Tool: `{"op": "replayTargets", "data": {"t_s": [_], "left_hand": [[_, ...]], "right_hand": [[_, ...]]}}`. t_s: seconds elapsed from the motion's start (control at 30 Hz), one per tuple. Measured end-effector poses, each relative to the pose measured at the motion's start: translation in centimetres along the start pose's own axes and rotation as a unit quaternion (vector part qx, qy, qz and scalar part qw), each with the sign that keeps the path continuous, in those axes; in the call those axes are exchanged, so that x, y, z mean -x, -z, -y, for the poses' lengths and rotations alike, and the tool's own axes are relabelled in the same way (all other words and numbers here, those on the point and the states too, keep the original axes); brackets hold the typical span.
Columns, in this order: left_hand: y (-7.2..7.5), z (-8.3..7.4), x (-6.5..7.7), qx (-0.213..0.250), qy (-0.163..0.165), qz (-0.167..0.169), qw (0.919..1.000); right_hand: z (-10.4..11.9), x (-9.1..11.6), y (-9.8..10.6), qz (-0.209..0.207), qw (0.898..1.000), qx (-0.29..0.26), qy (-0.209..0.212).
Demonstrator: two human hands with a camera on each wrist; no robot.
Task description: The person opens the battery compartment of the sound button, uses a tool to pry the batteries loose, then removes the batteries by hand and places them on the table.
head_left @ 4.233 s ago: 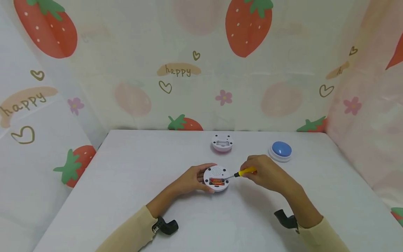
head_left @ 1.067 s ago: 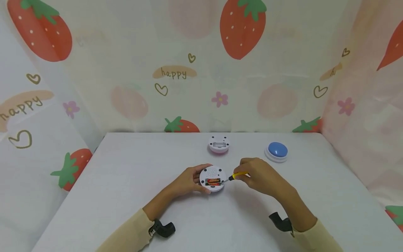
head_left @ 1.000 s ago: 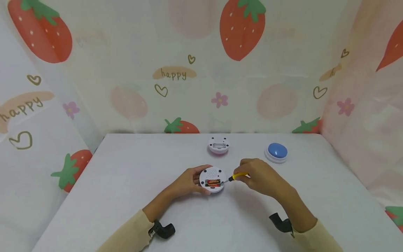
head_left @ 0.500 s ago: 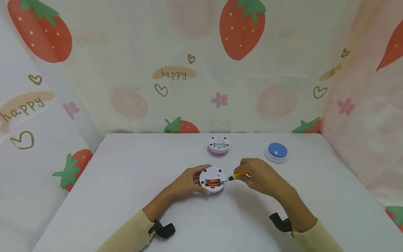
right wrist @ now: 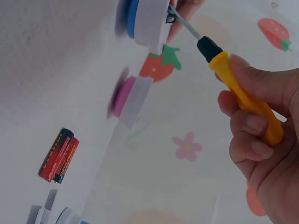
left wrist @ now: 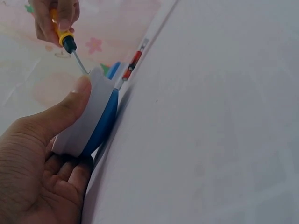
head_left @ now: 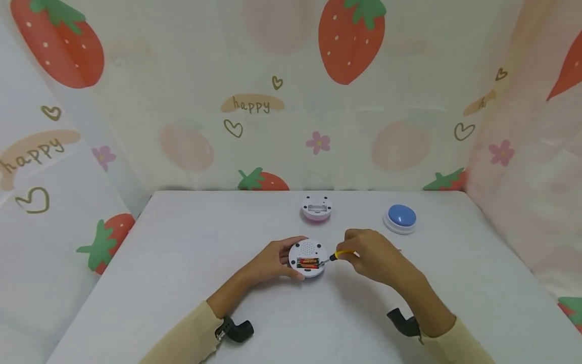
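Observation:
My left hand grips a round white push button turned underside up, thumb on its near rim and fingers round the far side. The left wrist view shows its blue dome facing down toward the table. Two red-and-black batteries lie in its uncovered compartment. Between thumb and fingers, my right hand holds a yellow-handled screwdriver slantwise. Its metal tip is at the right end of the compartment; whether it touches a battery or a contact is hard to tell.
Farther back, a pink-domed push button lies upside down with a bare battery slot. A blue push button stands upright at back right. Two loose batteries lie on the table, hidden in the head view. Strawberry-print sheets surround it.
Compared with 4.2 s ago, the screwdriver tip sits lower at the compartment's right end. Over the last half second, the right hand shifts slightly and the batteries look a little tilted apart.

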State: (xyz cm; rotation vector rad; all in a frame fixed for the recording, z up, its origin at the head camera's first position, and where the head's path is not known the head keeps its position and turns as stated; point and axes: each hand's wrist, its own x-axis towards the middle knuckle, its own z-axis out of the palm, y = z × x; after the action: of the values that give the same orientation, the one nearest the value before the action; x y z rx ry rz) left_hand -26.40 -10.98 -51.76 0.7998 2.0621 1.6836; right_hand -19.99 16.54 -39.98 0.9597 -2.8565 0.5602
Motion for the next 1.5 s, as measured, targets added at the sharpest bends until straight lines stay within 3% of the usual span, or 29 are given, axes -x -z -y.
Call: {"op": "replayTargets", "data": {"t_s": [0.63, 1.07, 1.5], "left_hand": [[0.1, 0.0, 0.0, -0.011, -0.001, -0.006, 0.9999], [0.1, 0.1, -0.2, -0.005, -0.013, -0.003, 0.9999], [0.2, -0.1, -0.1, -0.005, -0.006, -0.005, 1.0000]], "right_hand": [[1.7, -0.1, -0.9, -0.032, 0.996, 0.073, 0.032], [-0.6, -0.4, -1.4, -0.063, 0.998, -0.022, -0.001], [-1.7, -0.5, -1.6, -0.061, 0.997, -0.053, -0.019]]}}
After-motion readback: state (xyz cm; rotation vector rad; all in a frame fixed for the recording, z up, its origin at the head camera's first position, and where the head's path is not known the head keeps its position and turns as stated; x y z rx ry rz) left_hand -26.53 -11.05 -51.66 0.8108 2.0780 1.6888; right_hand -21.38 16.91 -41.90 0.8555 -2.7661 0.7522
